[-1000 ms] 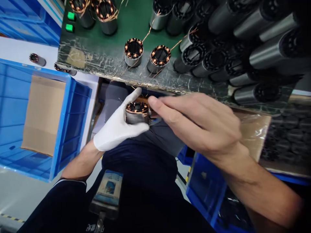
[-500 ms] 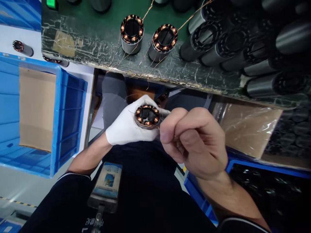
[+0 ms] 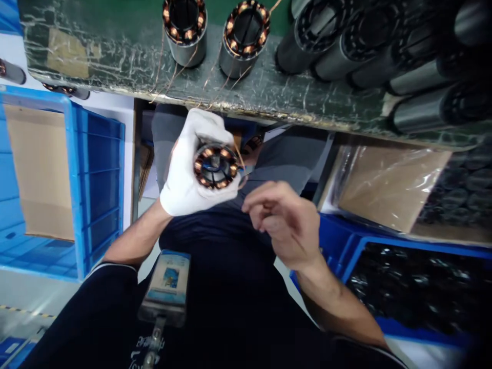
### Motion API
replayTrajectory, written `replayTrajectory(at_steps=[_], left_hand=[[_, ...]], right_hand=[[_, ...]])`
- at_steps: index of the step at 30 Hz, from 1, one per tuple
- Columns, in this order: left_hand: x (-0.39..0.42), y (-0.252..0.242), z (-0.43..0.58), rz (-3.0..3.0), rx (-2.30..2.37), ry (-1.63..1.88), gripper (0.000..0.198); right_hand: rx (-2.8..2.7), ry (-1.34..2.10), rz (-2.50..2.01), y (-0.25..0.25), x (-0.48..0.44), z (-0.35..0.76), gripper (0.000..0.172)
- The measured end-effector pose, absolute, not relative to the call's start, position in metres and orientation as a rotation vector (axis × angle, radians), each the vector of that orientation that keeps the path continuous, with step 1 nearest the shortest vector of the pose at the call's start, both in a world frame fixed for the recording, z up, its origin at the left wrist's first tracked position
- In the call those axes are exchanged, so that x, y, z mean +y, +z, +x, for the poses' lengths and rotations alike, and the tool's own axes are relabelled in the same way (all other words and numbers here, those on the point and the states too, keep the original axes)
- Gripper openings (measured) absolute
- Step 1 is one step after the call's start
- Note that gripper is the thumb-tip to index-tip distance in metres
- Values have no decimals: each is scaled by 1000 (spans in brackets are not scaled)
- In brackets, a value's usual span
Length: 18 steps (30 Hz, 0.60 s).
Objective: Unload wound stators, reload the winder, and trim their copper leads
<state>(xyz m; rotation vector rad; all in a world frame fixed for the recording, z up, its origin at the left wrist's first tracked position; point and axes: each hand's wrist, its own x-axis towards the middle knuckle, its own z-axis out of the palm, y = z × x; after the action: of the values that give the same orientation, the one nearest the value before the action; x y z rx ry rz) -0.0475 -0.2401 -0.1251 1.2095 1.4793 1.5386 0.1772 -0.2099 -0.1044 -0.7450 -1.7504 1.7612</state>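
My left hand [image 3: 186, 174], in a white glove, is wrapped round a motor stator [image 3: 213, 183]. Copper windings ring its upper end, which faces me. A loose copper wire [image 3: 239, 154] sticks out on its right side. Bare and slightly blurred, my right hand [image 3: 288, 220] hovers below and right of the stator, apart from it. Its fingers are loosely curled, with a gap between index finger and thumb, and no object shows in them. Two wound stators, one at the left [image 3: 187, 48] and another at the right [image 3: 242, 56], stand upright on the bench with thin wires trailing.
Several dark metal cylinders [image 3: 338, 56] crowd the right of the worn green bench [image 3: 126, 77]. A blue crate [image 3: 102, 169] holding cardboard stands left. Plastic-wrapped cardboard [image 3: 392, 184] and a blue bin [image 3: 355, 256] of black parts lie right. A badge [image 3: 169, 279] hangs on my chest.
My right hand has come away from the stator, moving down, and its fingers have loosened. My left hand has shifted up and left with the stator. The view has also shifted.
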Motion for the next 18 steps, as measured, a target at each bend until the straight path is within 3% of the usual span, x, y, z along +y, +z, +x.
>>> replayTrajectory(at_steps=[3,5,9,12,18], left_hand=[[-252,-116,-53,1488,1428,1412,60],[-259,-107,-50,1437,1391,1349,54],[-264,-102,-37,690,1066,1244,59],[-260,-111,-23,169,799,1181,67],[-257,-127,-11,108,781,1239,46]], right_hand=[[-1684,1852,-822,-100,-200,173,23],[-1595,1929,-776,-105,-202,167,37],[-1425,2080,-705,-124,-219,164,46],[-1512,2054,-740,-127,-220,170,45],[-1744,1586,-641,-102,-193,173,31]])
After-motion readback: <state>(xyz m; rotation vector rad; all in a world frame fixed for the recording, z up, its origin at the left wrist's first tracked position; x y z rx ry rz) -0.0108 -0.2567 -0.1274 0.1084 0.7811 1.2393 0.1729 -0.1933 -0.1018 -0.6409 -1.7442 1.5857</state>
